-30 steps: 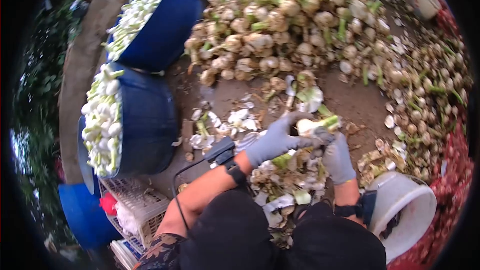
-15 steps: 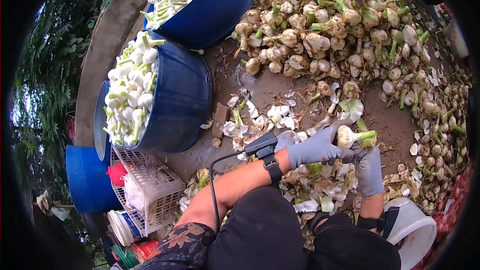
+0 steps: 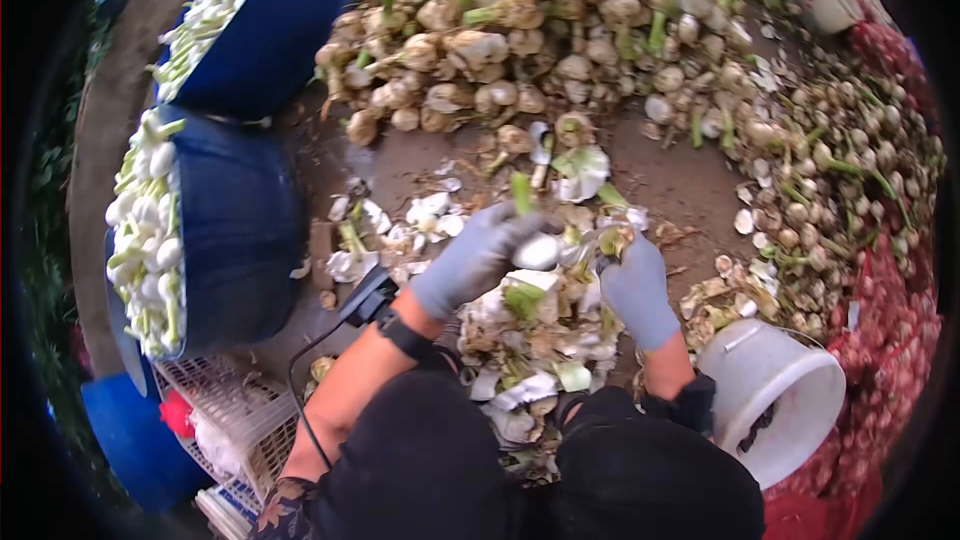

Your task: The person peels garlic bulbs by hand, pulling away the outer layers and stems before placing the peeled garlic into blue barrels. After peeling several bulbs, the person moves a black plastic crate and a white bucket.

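In my gloved left hand [image 3: 478, 258] is a garlic bulb [image 3: 538, 253], white and peeled, its short green stem [image 3: 521, 194] pointing up; the fingers are closed on it and slightly blurred. Just to the right, my gloved right hand [image 3: 640, 292] is closed around brownish garlic skin [image 3: 613, 238], with a small dark piece showing at its fingertips. Both hands are over a heap of garlic peels [image 3: 525, 315] lying between the knees.
Unpeeled garlic [image 3: 500, 50] lies piled ahead, spreading to the right. Blue tubs [image 3: 240, 230] of peeled garlic stand at left, near a plastic crate [image 3: 235, 400]. A white bucket [image 3: 780, 390] leans by the right knee, beside red mesh sacks [image 3: 870, 370].
The bulb, brownish and between both hands before, now shows white. My left hand has drawn it leftward, away from the right hand, and turned its stem upward. The view has shifted right.
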Motion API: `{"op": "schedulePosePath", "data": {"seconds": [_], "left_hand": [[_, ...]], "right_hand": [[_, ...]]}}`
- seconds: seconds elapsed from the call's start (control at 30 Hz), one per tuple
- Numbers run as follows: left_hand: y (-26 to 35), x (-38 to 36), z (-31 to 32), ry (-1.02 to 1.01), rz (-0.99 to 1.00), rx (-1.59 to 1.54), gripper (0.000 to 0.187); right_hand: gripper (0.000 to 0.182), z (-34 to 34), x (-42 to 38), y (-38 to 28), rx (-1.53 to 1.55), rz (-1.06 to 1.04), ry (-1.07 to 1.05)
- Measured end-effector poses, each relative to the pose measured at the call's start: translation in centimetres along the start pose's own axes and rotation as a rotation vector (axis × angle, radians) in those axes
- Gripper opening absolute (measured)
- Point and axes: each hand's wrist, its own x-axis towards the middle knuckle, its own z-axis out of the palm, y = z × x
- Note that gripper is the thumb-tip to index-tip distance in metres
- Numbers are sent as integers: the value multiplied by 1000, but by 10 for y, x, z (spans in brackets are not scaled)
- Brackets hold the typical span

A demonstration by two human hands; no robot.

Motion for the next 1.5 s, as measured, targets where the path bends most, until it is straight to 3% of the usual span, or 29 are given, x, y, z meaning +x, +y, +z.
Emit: {"op": "schedulePosePath", "data": {"seconds": [0.03, 0.07, 0.1, 0.2, 0.27, 0.37, 0.4, 0.43, 0.47, 0.53, 0.57, 0.6, 0.63, 0.67, 0.7, 0.73, 0.87, 0.93, 1.0, 1.07, 1.13, 1.2, 1.27, 1.33, 1.47, 1.5], "left_hand": [[-4, 2, 0, -124, 86, -173, 44], [-4, 3, -1, -234, 177, -339, 48], [0, 1, 2, -146, 178, -373, 55], [1, 6, -12, -79, 146, -581, 49], [1, 9, -21, -74, 215, -859, 47], [-21, 4, -41, -51, 165, -797, 37], [-6, 6, -22, 378, 82, -581, 33], [-1, -2, -35, 160, -4, -551, 34], [-2, 2, -51, 168, 84, -578, 38], [78, -6, -69, 359, 407, -569, 43], [125, -21, -80, 229, 565, -638, 47], [150, -28, -122, 295, 845, 63, 47], [183, -45, -114, 294, 965, -225, 45], [194, -51, -133, 464, 839, -545, 39], [192, -59, -156, 548, 767, -431, 38], [180, -68, -166, 686, 743, -143, 32], [48, -116, -274, 1042, 213, 921, 16], [-23, -144, -299, 1093, -73, 1017, 23], [-50, -158, -270, 1134, -259, 1041, 32], [-100, -157, -288, 1206, -253, 1218, 42], [-93, -145, -265, 1173, -320, 1231, 51], [-98, -135, -270, 1276, -490, 1204, 59], [-90, -131, -270, 1308, -484, 1178, 58], [-62, -136, -262, 1201, -424, 1123, 56], [-28, -114, -282, 1304, -117, 981, 56], [-21, -104, -297, 1293, -137, 1049, 56]], "right_hand": [[24, 0, 5, 4, -229, 44, 87], [24, -2, 3, 2, -230, 41, 95], [24, -3, -3, -6, -216, -33, -145], [25, -7, -32, -57, -366, -194, -771], [36, 11, -44, -38, -283, -289, -811], [44, -3, -38, -50, -253, -98, -569], [44, -4, -34, -48, -325, -135, -417], [36, 0, -28, -39, -272, -128, -319], [33, 1, -21, -33, -341, -173, -292], [31, -1, -19, -24, -428, -217, -260], [32, 2, -24, -16, -356, -233, -232], [34, 4, -26, -14, -285, -246, -209], [34, 7, -29, -13, -288, -245, -224], [38, 9, -30, -12, -294, -231, -215], [42, 10, -32, -11, -299, -217, -207], [42, 8, -34, -11, -303, -205, -240], [40, 5, -31, -20, -260, -104, -210], [39, 0, -34, -21, -253, -80, -194], [40, -4, -32, -18, -329, -82, -245], [39, -3, -31, -12, -321, -98, -255], [39, -3, -30, -13, -315, -86, -223], [39, -3, -30, -18, -294, -74, -224], [39, -3, -29, -22, -271, -68, -219], [38, -2, -29, -22, -288, -65, -243], [39, 5, -29, -22, -278, -44, -252], [40, 9, -26, -19, -281, -47, -259]]}}
